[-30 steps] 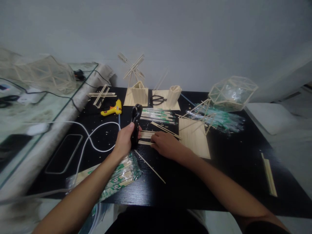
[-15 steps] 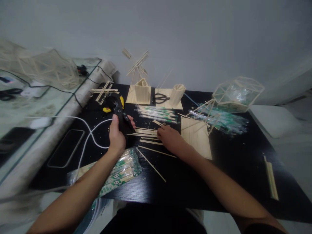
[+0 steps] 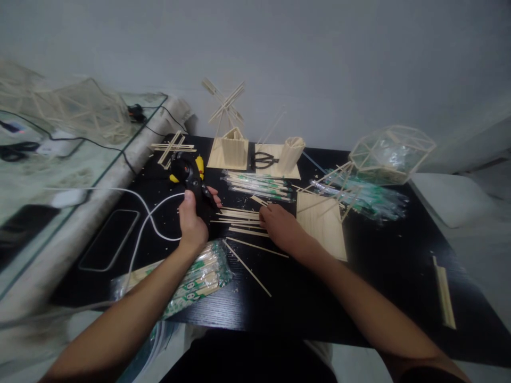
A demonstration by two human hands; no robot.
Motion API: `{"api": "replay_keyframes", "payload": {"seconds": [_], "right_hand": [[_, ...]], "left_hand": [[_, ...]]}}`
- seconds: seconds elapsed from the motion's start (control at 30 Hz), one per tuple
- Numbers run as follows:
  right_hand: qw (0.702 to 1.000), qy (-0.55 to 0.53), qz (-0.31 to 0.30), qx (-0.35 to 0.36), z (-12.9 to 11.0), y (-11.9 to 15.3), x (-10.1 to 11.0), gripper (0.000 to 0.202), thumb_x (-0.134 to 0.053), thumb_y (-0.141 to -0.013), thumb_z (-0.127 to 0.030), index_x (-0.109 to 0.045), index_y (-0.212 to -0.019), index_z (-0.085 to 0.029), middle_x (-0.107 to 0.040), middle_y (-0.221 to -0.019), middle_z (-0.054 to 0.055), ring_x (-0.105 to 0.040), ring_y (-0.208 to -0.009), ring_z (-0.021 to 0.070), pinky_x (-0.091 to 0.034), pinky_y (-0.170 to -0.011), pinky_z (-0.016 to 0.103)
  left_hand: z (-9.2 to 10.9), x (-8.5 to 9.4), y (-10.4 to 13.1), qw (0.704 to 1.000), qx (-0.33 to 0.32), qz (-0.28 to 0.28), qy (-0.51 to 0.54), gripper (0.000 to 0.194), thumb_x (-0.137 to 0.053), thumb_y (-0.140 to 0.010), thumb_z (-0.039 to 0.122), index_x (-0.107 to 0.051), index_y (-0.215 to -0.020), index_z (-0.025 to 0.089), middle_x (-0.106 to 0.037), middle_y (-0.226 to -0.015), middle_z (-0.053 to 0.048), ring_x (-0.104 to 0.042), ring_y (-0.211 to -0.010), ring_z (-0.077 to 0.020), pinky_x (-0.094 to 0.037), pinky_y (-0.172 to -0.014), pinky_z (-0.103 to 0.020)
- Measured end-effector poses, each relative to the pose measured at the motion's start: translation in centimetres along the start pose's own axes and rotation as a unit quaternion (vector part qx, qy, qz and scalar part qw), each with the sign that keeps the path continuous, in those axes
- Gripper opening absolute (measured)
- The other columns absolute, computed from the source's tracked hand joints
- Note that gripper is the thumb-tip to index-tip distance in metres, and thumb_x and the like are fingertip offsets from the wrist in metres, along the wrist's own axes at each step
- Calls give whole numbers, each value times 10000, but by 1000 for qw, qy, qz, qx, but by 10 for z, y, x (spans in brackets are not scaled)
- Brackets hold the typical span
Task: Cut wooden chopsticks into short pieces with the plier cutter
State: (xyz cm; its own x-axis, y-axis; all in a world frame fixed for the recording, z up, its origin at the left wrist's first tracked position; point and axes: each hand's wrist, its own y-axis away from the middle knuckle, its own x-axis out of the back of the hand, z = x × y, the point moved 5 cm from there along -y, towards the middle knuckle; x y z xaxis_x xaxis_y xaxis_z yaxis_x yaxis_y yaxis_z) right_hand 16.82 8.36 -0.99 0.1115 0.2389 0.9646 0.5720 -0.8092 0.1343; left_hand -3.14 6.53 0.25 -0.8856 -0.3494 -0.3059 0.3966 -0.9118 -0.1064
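My left hand (image 3: 194, 221) is wrapped round a black hand tool (image 3: 194, 183) at the left of centre. My right hand (image 3: 279, 223) rests at the right ends of several thin wooden sticks (image 3: 239, 214), its fingers curled together; what they hold, if anything, is hidden. Below these, a loose stick (image 3: 257, 247) and a slanting one (image 3: 248, 267) lie on the black table (image 3: 247, 314). A plastic pack of sticks (image 3: 203, 274) lies beside my left forearm. Right of my right hand is a flat wooden board (image 3: 321, 226) with sticks standing on it.
Behind stand a stick windmill model (image 3: 233, 149), a wooden cup shape (image 3: 290, 154) and black scissors (image 3: 264, 159). More packs (image 3: 257, 186) lie nearer. A geometric stick frame (image 3: 391, 154) is at the right. A phone (image 3: 109, 240) and white cable (image 3: 147, 218) are at the left.
Both hands stay almost where they were. My right hand has shifted very slightly to the right, and the view has moved a little.
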Motion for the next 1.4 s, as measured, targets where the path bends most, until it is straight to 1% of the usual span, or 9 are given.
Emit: {"api": "replay_keyframes", "payload": {"seconds": [0.33, 0.47, 0.6, 0.7, 0.77, 0.9, 1.1, 1.23, 1.4], "right_hand": [[999, 35, 8, 18, -1, 1, -4, 201, -468, -993, -67, -659, -981, -130, -665, -987, 121, -600, -906, 227, -434, -790, 311], [996, 70, -3, 48, -8, 5, 1, 236, -446, -934, 16, -647, -978, -101, -668, -987, 155, -593, -937, 254, -446, -850, 344], [997, 49, 56, 36, 3, 13, 32, 226, -435, -905, 23, -610, -938, -116, -659, -984, 162, -576, -898, 256, -437, -820, 361], [991, -71, 110, -10, 24, 23, 65, 148, -442, -974, -99, -545, -899, -175, -655, -869, 93, -558, -751, 206, -398, -682, 319], [985, -137, 102, -12, 33, 29, 81, 96, -469, -994, -181, -528, -920, -199, -651, -823, 49, -553, -696, 184, -371, -636, 301], [981, -180, 74, 7, 35, 37, 94, 93, -495, -971, -187, -549, -897, -204, -669, -830, 38, -570, -705, 175, -381, -655, 295], [980, -192, 33, 39, 33, 37, 91, 85, -539, -959, -204, -612, -916, -196, -698, -875, 39, -594, -749, 166, -398, -691, 284], [979, -195, 1, 54, 34, 35, 88, 130, -550, -955, -175, -665, -1012, -193, -704, -846, 26, -603, -734, 157, -406, -701, 277], [977, -197, -55, 65, 35, 33, 82, 210, -555, -960, -166, -697, -1111, -193, -723, -883, 38, -630, -770, 169, -429, -720, 281]], "left_hand": [[-8, 2, -3, 999, 28, -9, 35, 647, -512, -863, 750, -709, -892, 135, -650, -735, -49, -621, -670, -151, -523, -629, -249], [-5, 3, -3, 1000, -9, -7, 6, 627, -505, -886, 729, -719, -892, 140, -651, -731, -49, -609, -666, -146, -508, -632, -249], [3, 4, -4, 997, -72, 11, -27, 601, -537, -881, 720, -717, -857, 147, -634, -698, -35, -574, -623, -130, -466, -588, -243], [6, 4, -5, 995, -88, 11, -47, 583, -558, -873, 719, -699, -821, 156, -599, -653, -17, -536, -582, -119, -424, -539, -240], [7, 3, -4, 992, -84, 3, -90, 516, -622, -864, 668, -692, -813, 159, -566, -611, 5, -512, -563, -111, -410, -538, -238], [6, 2, -1, 985, -48, 5, -164, 384, -746, -823, 527, -673, -791, 151, -516, -550, 39, -464, -513, -91, -385, -521, -233], [4, -2, 3, 989, -22, -9, -143, 347, -783, -784, 473, -664, -790, 147, -526, -553, 41, -467, -500, -90, -386, -507, -232], [-1, -1, 1, 992, -1, -14, -122, 315, -789, -780, 441, -671, -794, 149, -541, -567, 36, -477, -501, -92, -390, -497, -230], [-5, -5, 1, 991, 11, -52, -123, 304, -774, -805, 441, -662, -772, 160, -540, -582, 29, -485, -513, -102, -409, -513, -242]]}}
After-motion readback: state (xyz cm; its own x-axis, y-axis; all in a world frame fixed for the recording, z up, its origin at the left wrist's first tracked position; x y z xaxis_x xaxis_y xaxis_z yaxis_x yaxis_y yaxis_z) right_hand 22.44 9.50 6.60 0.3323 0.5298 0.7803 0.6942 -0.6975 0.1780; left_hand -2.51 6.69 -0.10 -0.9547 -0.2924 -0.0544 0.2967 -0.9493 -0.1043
